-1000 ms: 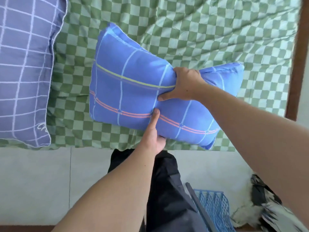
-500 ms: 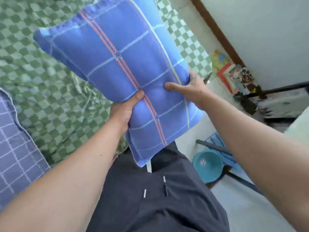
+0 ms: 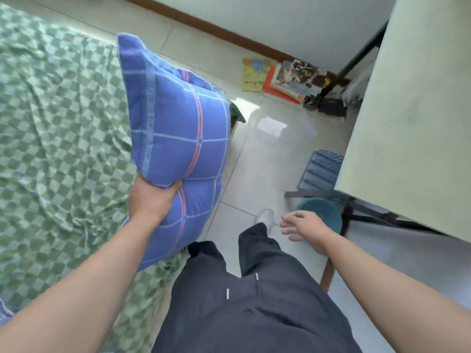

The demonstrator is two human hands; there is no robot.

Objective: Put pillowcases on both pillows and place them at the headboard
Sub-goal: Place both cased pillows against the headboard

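A blue pillow (image 3: 178, 138) in a plaid case with orange stripes stands upright in the air beside the bed's edge. My left hand (image 3: 150, 200) grips it from the left side near its lower half. My right hand (image 3: 303, 226) hangs free over the floor to the right, fingers spread and holding nothing. The bed (image 3: 56, 149) with its green checked sheet fills the left. A corner of the second, purple pillow (image 3: 3, 313) shows at the bottom left edge. The headboard is out of view.
My legs in dark trousers (image 3: 249, 301) stand on the tiled floor. A table (image 3: 413, 123) rises at the right, with a blue basket (image 3: 321, 170) and a teal basin (image 3: 323, 212) beneath it. Books (image 3: 285, 77) lie by the wall.
My right hand has let go of the pillow and dropped to the right. The left hand alone now carries the pillow, turned upright. My view has swung right, away from the bed.
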